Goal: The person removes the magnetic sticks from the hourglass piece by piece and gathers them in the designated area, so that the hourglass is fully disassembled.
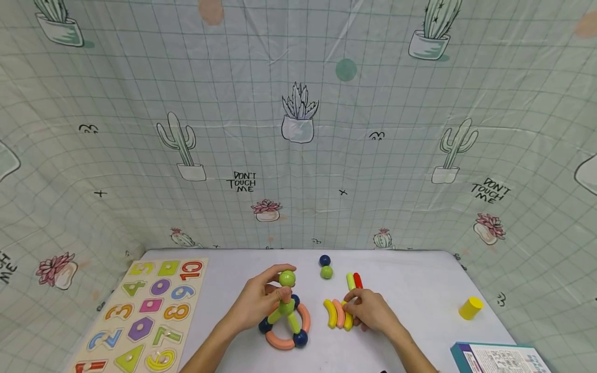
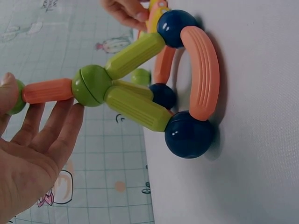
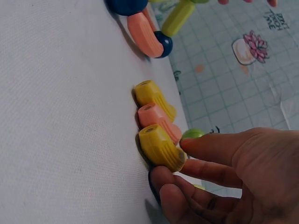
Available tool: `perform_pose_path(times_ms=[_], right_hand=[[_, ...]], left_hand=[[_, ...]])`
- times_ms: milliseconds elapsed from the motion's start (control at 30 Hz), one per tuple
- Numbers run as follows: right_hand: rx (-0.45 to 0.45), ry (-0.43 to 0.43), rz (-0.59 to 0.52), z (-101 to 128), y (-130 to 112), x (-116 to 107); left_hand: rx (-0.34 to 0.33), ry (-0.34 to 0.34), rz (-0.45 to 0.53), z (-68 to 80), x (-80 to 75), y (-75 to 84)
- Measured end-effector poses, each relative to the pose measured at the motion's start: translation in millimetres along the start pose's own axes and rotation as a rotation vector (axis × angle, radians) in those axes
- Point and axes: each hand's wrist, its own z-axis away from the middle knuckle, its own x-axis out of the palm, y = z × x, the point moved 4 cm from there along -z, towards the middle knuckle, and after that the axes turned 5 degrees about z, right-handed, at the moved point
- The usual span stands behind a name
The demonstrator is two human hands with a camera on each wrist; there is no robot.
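On my remote feed, the right hand pinches the end of a yellow curved stick. Beside it I see a salmon curved stick (ribbed too), then a second yellow stick, all on white cloth.

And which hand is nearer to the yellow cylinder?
The right hand, pinching a curved yellow stick left of the cylinder; the left hand holds a green ball farther left.

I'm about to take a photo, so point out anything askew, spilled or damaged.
Nothing stands out: the left hand holds the tower upright, the loose curved sticks lie side by side at the right hand, and the yellow cylinder merely sits apart.
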Motion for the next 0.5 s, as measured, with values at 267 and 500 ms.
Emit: perform_pose_path(times_ms=[267,500], right_hand=[[0.024,0.046,0.114,0,-7,-12],[-0.185,0.097,0.032,-1,-47,-21]], left_hand=[[0.000,-0.018,0.010,-1.2,1.8,0.2],[0.026,0.008,-0.026,-1.2,1.2,-0.7]])
